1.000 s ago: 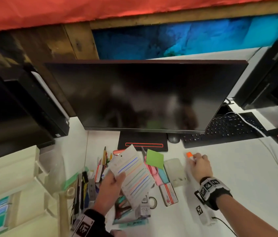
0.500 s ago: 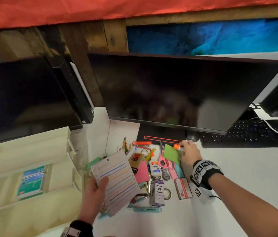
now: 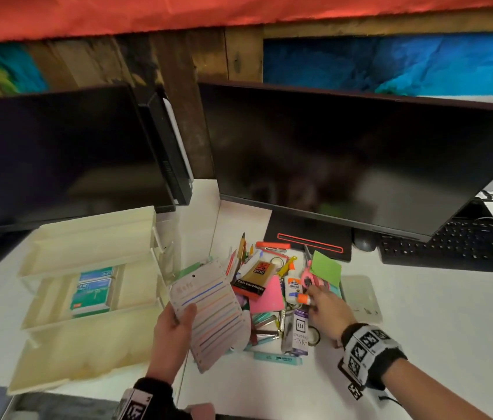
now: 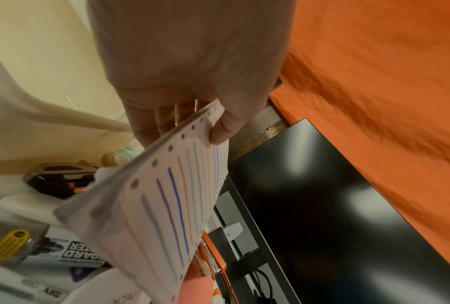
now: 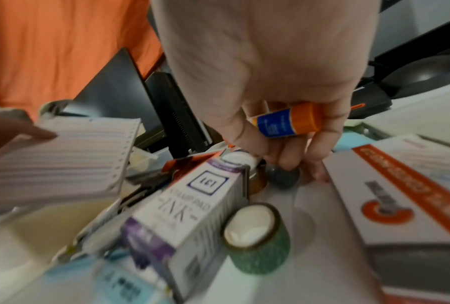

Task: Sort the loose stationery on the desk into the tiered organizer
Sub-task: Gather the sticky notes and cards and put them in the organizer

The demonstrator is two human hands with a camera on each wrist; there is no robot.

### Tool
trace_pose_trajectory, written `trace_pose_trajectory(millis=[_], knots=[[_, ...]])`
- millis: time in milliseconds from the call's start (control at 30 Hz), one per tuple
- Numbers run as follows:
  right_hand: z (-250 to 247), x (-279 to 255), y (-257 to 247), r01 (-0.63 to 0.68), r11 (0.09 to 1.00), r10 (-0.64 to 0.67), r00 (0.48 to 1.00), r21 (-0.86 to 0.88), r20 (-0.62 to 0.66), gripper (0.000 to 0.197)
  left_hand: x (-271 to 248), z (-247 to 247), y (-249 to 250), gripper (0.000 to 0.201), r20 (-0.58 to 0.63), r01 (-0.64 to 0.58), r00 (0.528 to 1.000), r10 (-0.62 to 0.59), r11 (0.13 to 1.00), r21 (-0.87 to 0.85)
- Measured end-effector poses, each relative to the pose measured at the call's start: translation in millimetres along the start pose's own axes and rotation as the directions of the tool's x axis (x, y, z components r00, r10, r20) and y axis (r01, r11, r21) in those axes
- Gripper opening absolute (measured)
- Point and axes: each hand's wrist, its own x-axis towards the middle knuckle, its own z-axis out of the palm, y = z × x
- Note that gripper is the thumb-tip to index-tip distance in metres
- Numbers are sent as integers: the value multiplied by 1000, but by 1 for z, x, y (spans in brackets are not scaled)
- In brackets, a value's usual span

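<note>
The cream tiered organizer point(image 3: 87, 268) stands at the left, with green-blue packs in its middle tier. My left hand point(image 3: 175, 328) point(image 4: 185, 131) pinches a stack of punched cards with coloured lines point(image 3: 209, 313) point(image 4: 167, 205) point(image 5: 63, 160) between the organizer and the stationery pile. Over the pile, my right hand point(image 3: 324, 304) point(image 5: 283, 148) grips an orange-capped glue stick point(image 3: 303, 298) point(image 5: 288, 121) in its palm. Its fingertips reach down onto a small dark round thing point(image 5: 283, 176) beside the stamp ink box point(image 3: 299, 328) point(image 5: 192, 197).
The pile holds a glue bottle point(image 3: 293, 286), coin envelopes point(image 3: 254, 277), a green sticky pad point(image 3: 325, 268), pink scissors point(image 3: 309, 277), a green tape roll point(image 5: 255, 236) and an orange-striped box point(image 5: 400, 195). Two dark monitors point(image 3: 345, 165), a keyboard point(image 3: 451, 247) and a mouse point(image 3: 363, 244) stand behind.
My right hand has carried the glue stick from the pile's right side down and left onto the pile. The left hand has lowered the cards. The head view has swung left.
</note>
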Motion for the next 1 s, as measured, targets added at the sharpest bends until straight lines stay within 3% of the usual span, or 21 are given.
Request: trace_pose_trajectory(millis=[167,400,567,667,733,800,900,1000], knots=[[5,-5,1,20,987,-34,996,-161,-87,40,-1,-1,3,16,-14,-3,1000,2,1000,-22],[4,-12,7,6,989,-17,997,-145,-75,41,-1,-5,5,12,-38,-12,999,12,1000,-6],[-3,-15,-6,-36,981,5,987,-191,-162,42,-1,-8,8,17,-61,-55,996,61,994,93],[-8,-11,-31,47,991,-75,968,-122,-239,30,-4,-7,16,22,-67,-123,988,140,970,210],[-8,-3,-52,41,999,-34,983,33,-181,26,-5,-6,21,25,-62,-179,976,210,928,327],[-5,12,-67,-55,993,63,995,101,-76,39,-6,-5,24,27,-45,-215,965,258,879,425],[3,39,-77,-143,990,143,989,14,43,65,-9,-4,27,27,-5,-244,958,288,819,519],[5,53,-82,-174,984,175,982,-21,67,76,-15,-4,30,27,15,-250,957,290,795,553]])
